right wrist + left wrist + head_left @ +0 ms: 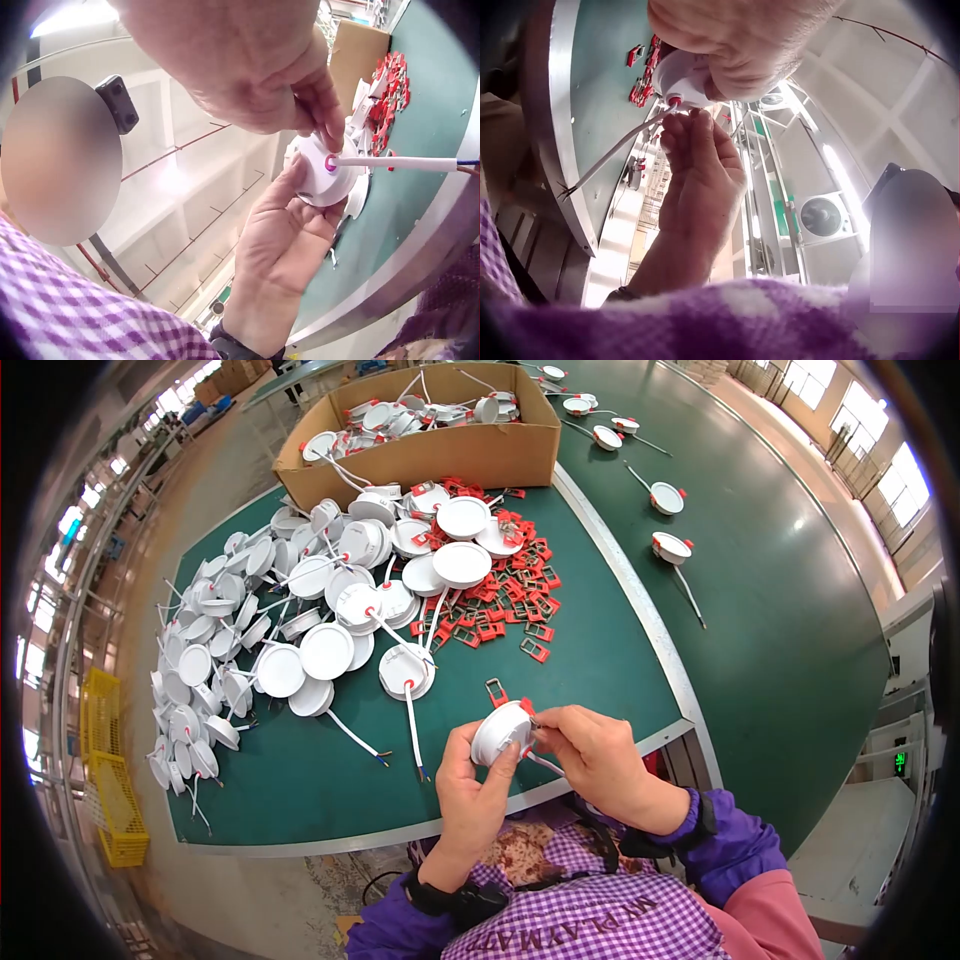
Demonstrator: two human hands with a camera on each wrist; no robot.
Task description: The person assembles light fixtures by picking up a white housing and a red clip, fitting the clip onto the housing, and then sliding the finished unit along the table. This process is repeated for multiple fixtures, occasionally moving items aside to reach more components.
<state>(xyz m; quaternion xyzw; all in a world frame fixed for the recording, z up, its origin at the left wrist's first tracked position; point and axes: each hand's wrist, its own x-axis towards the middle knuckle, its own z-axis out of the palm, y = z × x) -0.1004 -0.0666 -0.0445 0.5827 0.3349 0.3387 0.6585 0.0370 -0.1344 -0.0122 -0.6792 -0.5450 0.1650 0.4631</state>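
Observation:
Over the table's near edge, my left hand (472, 800) grips a white round downlight (495, 735) by its rim, fingers behind and thumb in front. A white cable (397, 162) comes out of its back through a red collar. My right hand (605, 760) pinches a small red clip (527, 706) with metal wire at the downlight's edge; the fingertips hide most of it. Another red clip with a metal loop (496, 691) shows at the far side of the downlight. In the left wrist view the right fingertips (702, 120) meet close beside the cable's base.
A heap of white downlights (326, 651) covers the table's left side, beside a pile of red clips (510, 585). Behind stands a cardboard box (430, 460) full of downlights. On the green surface to the right, several downlights (667, 498) lie in a row. Yellow crates (122, 848) stand at left.

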